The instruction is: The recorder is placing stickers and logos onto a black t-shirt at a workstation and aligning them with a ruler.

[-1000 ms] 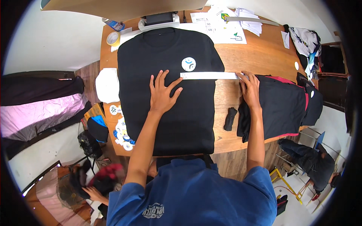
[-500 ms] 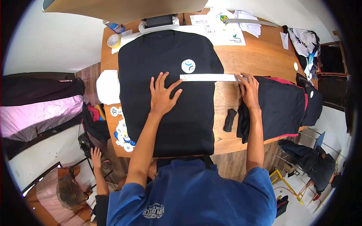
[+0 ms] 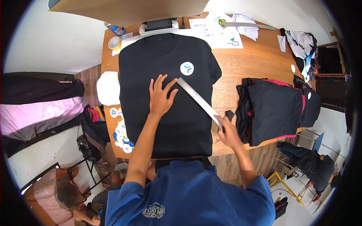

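A folded black T-shirt [image 3: 177, 128] lies flat on the wooden table in front of me. On its chest, right of the middle, sits a round white patch [image 3: 187, 68] with blue and black marks. My left hand [image 3: 160, 98] rests spread on the shirt, its index fingertip at the upper end of a ruler [image 3: 198, 98]. The metallic ruler slants from below the patch down to the right, past the shirt's side. My right hand [image 3: 228, 133] grips its lower end. Something dark shows under the right fingers, too hidden to make out.
Folded black garments with red edging [image 3: 275, 111] are stacked at the right. Printed sheets [image 3: 222, 35] lie at the back beside a device [image 3: 158, 25]. A tape roll [image 3: 114, 43] and round stickers [image 3: 122, 137] line the left edge. Two other people sit or work nearby.
The ruler has swung from level below the patch to a slant. My right hand has moved down and left with it, off the garment stack. The left hand stays nearly in place.
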Demonstrator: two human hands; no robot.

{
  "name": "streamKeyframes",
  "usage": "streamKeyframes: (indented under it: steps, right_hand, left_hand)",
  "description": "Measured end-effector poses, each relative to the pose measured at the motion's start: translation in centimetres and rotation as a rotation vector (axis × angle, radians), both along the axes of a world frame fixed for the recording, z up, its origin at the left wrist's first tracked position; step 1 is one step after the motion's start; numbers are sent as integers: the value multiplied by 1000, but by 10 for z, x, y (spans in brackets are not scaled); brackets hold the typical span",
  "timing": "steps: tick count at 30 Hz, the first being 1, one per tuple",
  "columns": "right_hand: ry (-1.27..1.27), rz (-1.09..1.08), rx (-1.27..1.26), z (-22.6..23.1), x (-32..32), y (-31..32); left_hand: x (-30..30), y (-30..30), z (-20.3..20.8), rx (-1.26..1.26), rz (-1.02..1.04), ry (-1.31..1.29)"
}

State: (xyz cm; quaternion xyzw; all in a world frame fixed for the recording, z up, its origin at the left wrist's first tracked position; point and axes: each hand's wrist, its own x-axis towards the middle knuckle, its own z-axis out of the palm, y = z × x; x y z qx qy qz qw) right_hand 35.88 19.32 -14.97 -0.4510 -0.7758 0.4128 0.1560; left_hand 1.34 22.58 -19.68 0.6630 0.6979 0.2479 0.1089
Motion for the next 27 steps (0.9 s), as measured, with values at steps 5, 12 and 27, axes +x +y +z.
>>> streamKeyframes:
  steps: [5, 12, 27]
  right_hand:
    - [133, -212, 88, -17, -39, -31]
    - [9, -282, 50, -28, -118, -31]
    - [-343, -130, 189, -31, -158, -29]
  left_hand:
    - [-5, 0, 0, 58, 81, -182]
    - [-2, 2, -2, 87, 81, -89]
    - [-3, 2, -4, 98, 67, -80]
